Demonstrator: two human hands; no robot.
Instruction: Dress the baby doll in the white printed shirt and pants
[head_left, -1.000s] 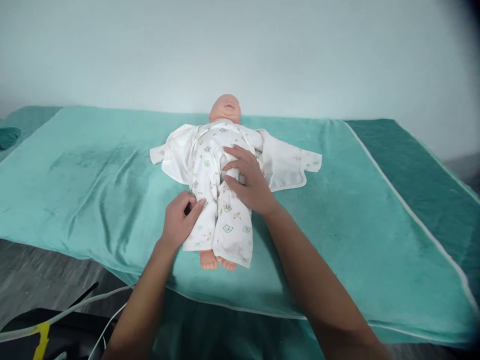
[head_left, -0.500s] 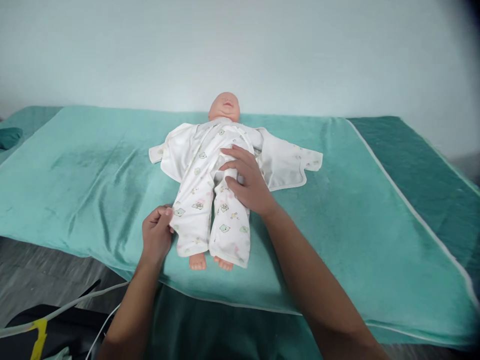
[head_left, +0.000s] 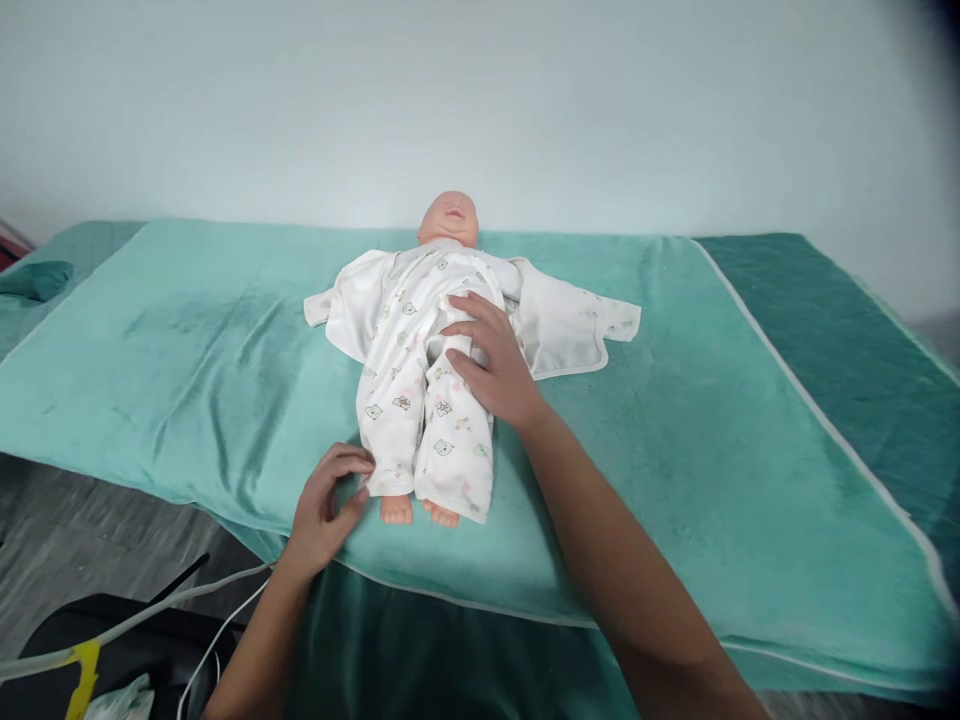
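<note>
A baby doll [head_left: 448, 218] lies on its back, head toward the wall and feet toward me. It wears white printed baby clothes [head_left: 394, 390], with two bare feet showing below the leg cuffs. A white baby shirt [head_left: 566, 320] spreads out under its upper body, sleeves stretched to both sides. My left hand [head_left: 330, 505] is at the lower edge of the left-side trouser leg, thumb and fingers apart, fingertips at the cloth. My right hand [head_left: 495, 360] rests with spread fingers over the doll's belly and the top of the right-side leg.
A green sheet [head_left: 675, 480] covers the bed, with a darker green strip [head_left: 847, 340] at the right. Behind it stands a pale wall [head_left: 480, 100]. At the lower left are a black bag-like thing [head_left: 45, 635], a white tube [head_left: 157, 603] and yellow tape [head_left: 84, 672].
My left hand has let go of the trouser leg's side and moved down toward its cuff, fingers opening. The pulled-out cloth has settled inward. My right hand stays nearly in place.
</note>
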